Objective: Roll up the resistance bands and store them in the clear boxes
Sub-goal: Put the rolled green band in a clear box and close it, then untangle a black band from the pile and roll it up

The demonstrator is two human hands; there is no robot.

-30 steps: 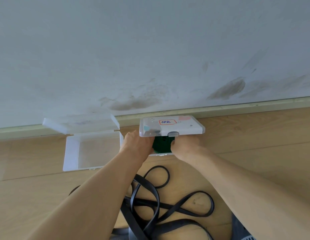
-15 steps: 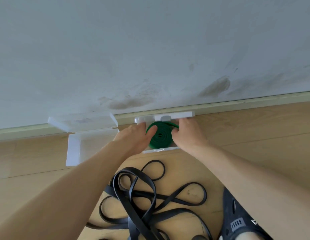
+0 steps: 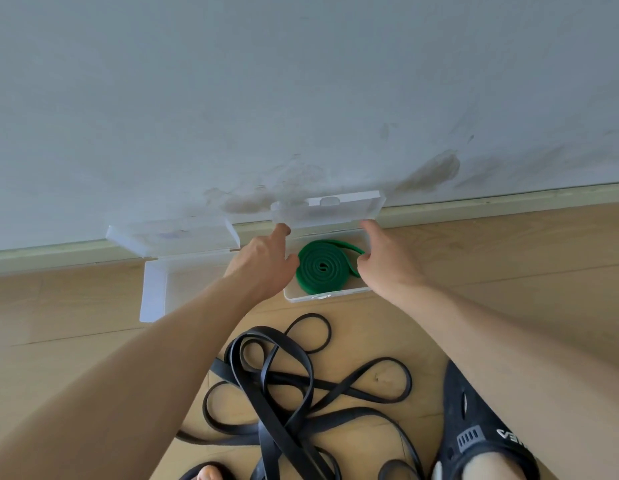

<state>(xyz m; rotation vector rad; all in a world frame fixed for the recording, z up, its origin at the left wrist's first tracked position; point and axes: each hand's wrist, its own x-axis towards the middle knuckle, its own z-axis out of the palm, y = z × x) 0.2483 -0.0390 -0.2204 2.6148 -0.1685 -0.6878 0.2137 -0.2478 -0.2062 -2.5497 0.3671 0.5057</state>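
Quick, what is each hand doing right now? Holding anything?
Left hand: open, holding nothing, index finger up by the clear box lid.
Right hand: fingers loosely curled beside the rolled green band; whether it holds the band cannot be told.

Wall (image 3: 301, 81): pale grey, smudged dark near its foot.
Skirting (image 3: 509, 202): light strip along the wall's base.
Floor (image 3: 59, 323): light wood planks.
Sandal (image 3: 474, 427): black, bottom right.

Coiled green band (image 3: 322, 267) in clear box (image 3: 322, 295)
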